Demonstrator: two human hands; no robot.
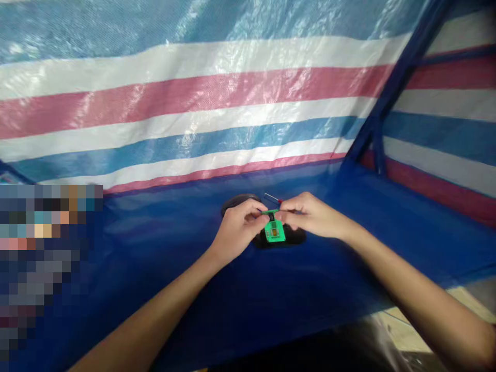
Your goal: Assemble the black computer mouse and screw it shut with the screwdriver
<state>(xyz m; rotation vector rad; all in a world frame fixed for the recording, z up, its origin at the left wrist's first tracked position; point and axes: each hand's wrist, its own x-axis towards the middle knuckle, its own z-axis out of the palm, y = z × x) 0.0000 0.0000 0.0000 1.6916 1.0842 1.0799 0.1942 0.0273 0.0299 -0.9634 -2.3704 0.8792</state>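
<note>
— Both forearms come in from the bottom edge and meet over the blue cloth table (pixel 163 243). What worries you?

— That table is soft sheeting, so anything dropped could roll or sink into a fold. The left hand (pixel 238 227) and right hand (pixel 310 214) are close together, each with fingertips pressed tight, pinching the small green circuit board (pixel 275 230) from either side. It hangs just above the table, in front of the striped tarp wall (pixel 194 103).

— So a slip?

— I'd judge yes. The grip is on the top edge only; a twist from either side could flip the board out or bend whatever thin piece runs across it.

— What's around them?

— A dark flat object (pixel 240 202) lies behind the left hand, and another dark shape (pixel 294 237) sits directly under the board; I cannot tell what either is. A thin red-tipped tool (pixel 273 198) rests just behind the fingers.

— Anything in the way?

— The tool is near enough that a knuckle could knock it. The fingers themselves hide the board's upper edge.
</note>
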